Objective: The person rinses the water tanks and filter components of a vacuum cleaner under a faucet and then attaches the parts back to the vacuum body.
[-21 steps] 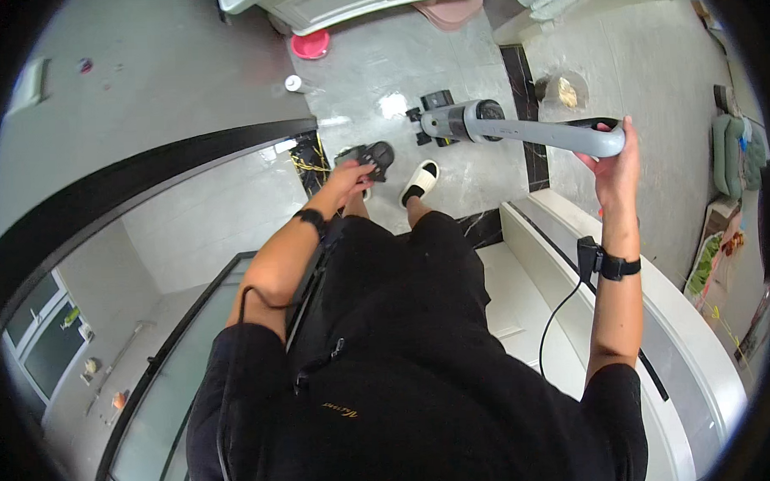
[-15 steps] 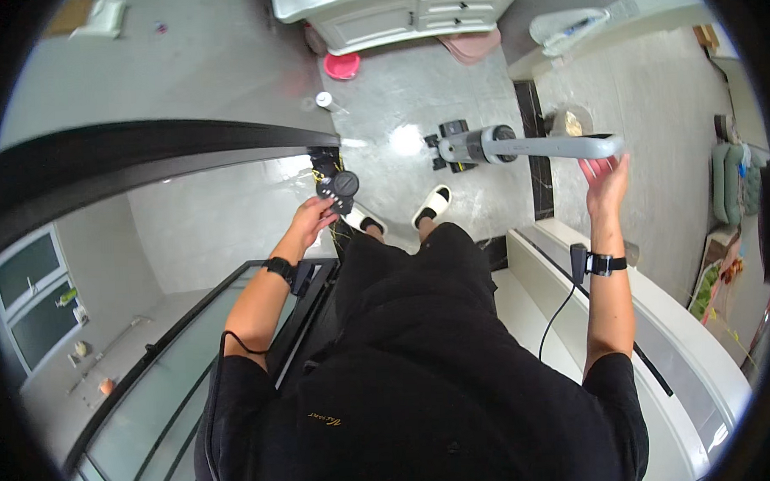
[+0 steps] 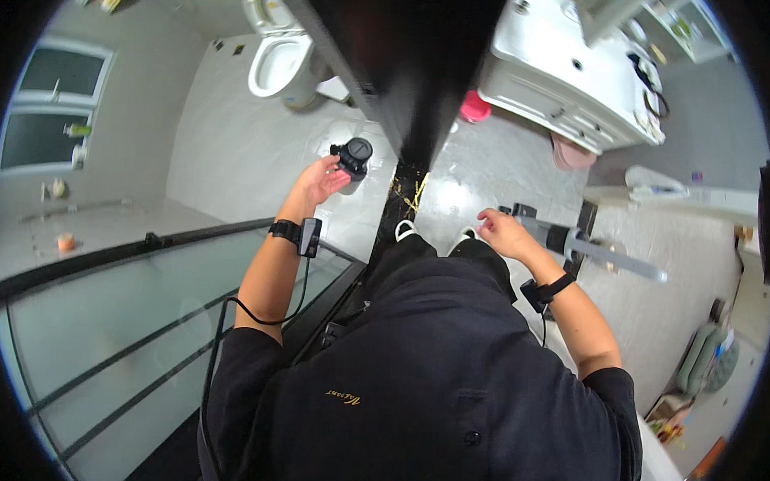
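My left hand (image 3: 323,180) holds a dark lidded tank (image 3: 356,153) with a round black cap, its fingers closed at the tank's near side; the tank's lower part looks grey and see-through. It is over the tiled floor left of the black door frame. My right hand (image 3: 503,234) is in front of my body with its fingers curled in, and nothing shows in it. Just beyond that hand stands a grey upright floor washer (image 3: 610,254), its dark head partly hidden and its long handle pointing right. My right hand appears apart from it.
A black frame post (image 3: 404,62) rises ahead between two rooms. A white toilet (image 3: 279,64) is at the far left, and a white washbasin cabinet (image 3: 549,90) at the far right. A pink basin (image 3: 474,108) lies beside the cabinet. Frosted glass panels (image 3: 151,333) flank my left arm.
I have turned left toward the toilet room. My left hand has carried the tank in past the door frame. My right hand has left the floor washer's handle and come toward my body.
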Tool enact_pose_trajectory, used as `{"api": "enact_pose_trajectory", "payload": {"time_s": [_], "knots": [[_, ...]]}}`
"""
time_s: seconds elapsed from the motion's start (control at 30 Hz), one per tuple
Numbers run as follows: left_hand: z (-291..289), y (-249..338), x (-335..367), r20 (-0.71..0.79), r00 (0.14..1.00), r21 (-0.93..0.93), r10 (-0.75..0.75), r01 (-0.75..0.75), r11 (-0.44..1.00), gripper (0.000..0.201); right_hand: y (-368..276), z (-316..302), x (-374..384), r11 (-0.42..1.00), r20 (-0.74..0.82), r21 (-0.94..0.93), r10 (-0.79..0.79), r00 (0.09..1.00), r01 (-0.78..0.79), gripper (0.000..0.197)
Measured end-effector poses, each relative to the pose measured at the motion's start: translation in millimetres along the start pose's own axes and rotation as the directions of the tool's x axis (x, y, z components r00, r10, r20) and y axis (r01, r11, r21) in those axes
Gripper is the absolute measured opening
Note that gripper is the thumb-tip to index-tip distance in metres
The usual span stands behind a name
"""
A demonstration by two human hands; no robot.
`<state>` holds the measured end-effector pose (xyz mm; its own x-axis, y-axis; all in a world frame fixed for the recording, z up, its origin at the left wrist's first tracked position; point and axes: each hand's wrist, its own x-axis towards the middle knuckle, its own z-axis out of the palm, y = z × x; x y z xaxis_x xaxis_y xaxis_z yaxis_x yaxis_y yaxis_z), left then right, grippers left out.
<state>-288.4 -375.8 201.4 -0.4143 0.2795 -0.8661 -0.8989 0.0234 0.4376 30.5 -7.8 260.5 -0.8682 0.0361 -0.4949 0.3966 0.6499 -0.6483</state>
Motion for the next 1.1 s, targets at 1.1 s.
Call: {"api": "enact_pose_trajectory", "payload": {"time_s": [1.1], "knots": [[-124, 462, -213, 0.42, 0.229, -0.558, 0.878, -0.698, 0.449, 0.083, -674, -3, 497, 0.507, -0.263, -0.164, -0.85, 0.458, 0.846, 0.056]]}}
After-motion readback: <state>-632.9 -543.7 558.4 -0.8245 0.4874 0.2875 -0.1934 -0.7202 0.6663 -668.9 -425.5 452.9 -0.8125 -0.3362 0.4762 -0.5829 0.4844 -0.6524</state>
